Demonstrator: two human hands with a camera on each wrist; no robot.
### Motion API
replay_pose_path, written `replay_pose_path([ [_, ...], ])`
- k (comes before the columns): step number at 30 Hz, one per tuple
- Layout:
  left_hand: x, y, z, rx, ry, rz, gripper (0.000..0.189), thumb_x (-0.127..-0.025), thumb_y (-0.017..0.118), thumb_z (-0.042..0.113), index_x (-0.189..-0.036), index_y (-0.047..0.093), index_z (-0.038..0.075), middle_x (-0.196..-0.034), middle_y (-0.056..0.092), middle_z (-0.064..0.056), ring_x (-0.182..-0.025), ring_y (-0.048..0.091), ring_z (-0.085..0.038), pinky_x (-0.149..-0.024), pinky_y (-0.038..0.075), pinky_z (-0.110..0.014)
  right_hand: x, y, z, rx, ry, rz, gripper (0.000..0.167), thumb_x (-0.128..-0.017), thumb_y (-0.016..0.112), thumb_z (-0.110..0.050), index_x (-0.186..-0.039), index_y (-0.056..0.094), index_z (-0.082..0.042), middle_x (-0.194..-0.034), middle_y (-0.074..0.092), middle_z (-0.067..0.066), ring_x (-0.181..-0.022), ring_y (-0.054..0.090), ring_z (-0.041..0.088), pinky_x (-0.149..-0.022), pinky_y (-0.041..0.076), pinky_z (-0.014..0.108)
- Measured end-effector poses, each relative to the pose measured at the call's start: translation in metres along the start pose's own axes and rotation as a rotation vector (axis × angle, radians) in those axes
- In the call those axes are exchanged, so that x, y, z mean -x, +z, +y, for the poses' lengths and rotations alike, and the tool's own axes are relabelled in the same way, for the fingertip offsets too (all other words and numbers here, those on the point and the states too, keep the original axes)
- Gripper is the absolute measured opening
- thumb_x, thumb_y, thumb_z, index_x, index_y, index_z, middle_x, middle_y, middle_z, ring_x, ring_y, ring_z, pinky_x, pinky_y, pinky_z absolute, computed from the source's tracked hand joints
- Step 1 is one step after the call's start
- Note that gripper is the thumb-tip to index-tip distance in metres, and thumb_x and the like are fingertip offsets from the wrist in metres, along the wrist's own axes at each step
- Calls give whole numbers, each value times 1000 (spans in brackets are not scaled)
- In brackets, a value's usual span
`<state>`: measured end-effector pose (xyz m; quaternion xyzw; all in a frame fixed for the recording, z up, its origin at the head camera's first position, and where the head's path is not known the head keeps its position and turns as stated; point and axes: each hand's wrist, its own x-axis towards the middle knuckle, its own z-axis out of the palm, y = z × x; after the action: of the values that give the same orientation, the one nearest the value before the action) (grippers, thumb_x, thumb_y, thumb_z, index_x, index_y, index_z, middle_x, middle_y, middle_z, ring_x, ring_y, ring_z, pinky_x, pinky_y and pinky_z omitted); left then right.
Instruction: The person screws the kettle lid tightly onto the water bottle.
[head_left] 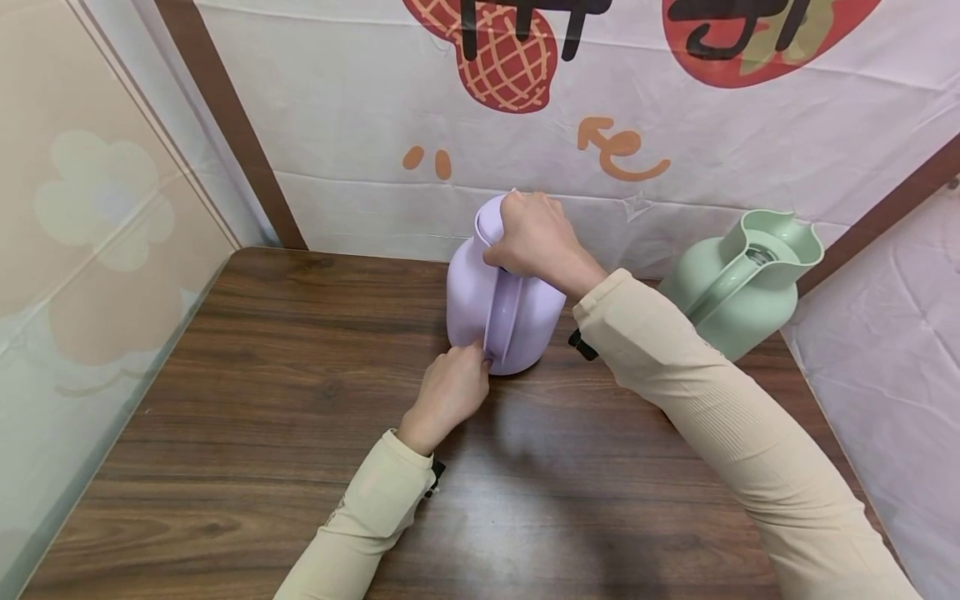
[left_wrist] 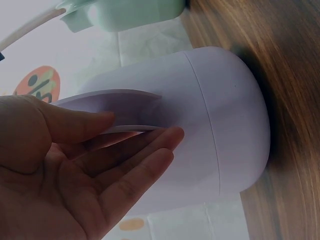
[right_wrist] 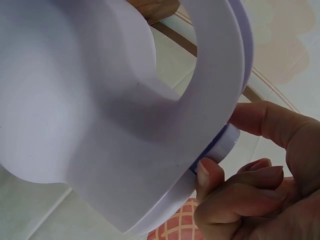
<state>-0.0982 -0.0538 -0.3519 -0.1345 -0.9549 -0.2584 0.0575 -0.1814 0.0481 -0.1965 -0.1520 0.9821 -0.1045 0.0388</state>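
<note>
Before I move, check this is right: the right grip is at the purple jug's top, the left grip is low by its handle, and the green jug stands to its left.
The side is wrong: the head view shows the green jug to the right of the purple jug. The right grip and left grip are as you say.
</note>
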Motion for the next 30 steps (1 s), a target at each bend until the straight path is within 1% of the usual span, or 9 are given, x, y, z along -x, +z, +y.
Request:
replay_pose_path([
  [9, 0, -1, 1, -4, -3, -3, 10, -85, 57, 5, -77, 57, 0, -70, 62, -19, -63, 62, -37, -53, 46, -47, -1, 1, 0, 2, -19, 0, 21, -75, 66, -19, -72, 53, -2, -80, 49, 9, -79, 46, 26, -79, 35, 37],
  [24, 0, -1, 1, -4, 8, 15, 9, -85, 58, 5, -78, 57, -1, -71, 62, -20, -63, 62, -38, -53, 45, -48, -1, 2, 0, 1, -22, 26, 20, -74, 67, -18, -74, 55, -2, -78, 50, 8, -75, 48, 25, -76, 37, 37],
  [30, 0, 0, 1, -5, -2, 15, 7, -84, 58, 5, -79, 57, -1, -72, 62, -20, -64, 62, -38, -52, 45, -48, -1, 3, 1, 1, -29, 35, 20, -74, 67, -18, -76, 55, -2, -77, 51, 8, -75, 49, 25, -74, 39, 38],
])
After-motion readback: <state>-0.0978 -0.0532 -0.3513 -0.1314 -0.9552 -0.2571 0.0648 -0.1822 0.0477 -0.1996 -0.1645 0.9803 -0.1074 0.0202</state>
